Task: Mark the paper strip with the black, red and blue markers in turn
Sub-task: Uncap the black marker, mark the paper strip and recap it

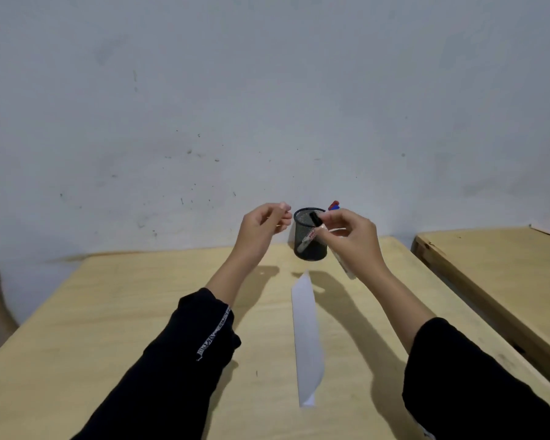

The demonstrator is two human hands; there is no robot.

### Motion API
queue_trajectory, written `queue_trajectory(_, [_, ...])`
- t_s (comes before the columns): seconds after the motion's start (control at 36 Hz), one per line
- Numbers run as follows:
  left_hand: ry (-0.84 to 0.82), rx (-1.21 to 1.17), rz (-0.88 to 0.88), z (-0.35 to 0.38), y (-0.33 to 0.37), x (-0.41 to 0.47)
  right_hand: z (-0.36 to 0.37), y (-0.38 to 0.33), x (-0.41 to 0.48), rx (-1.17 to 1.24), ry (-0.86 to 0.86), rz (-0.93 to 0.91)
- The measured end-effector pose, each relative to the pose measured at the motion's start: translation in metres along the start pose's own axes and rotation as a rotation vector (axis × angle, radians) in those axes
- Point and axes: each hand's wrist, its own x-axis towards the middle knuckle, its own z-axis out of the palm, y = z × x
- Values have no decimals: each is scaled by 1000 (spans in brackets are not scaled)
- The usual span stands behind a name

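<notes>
Right hand [351, 241] is raised above the table [140, 312] near its far edge, fingers clamped on the black marker [318, 221]. Marker is tilted, black cap end up-left at the holder rim, pale barrel running down-right behind the palm, lower end showing below the hand. Left hand [262, 228] is raised at approx. the same height, just left of the holder, thumb and forefinger tips pinched together; cannot tell if anything is between them. Black mesh pen holder [310, 241] stands upright near the far edge, between both hands. Red marker [333, 204] and blue marker [334, 208] caps show just above the right hand, behind the holder rim. White paper strip [307, 338] lies flat at table centre, running from just before the holder toward the near edge, untouched by either hand. Both forearms wear black sleeves [178, 360]
</notes>
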Motion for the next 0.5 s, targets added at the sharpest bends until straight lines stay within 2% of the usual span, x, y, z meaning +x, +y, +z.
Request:
queue_trajectory(0.19, [-131,268,61,-1,4,-32,-4,-3,-23,-104,-89,-24])
queue_trajectory(0.5, [-121,285,74,10,13,-46,-12,-14,-30,-203,-172,-91])
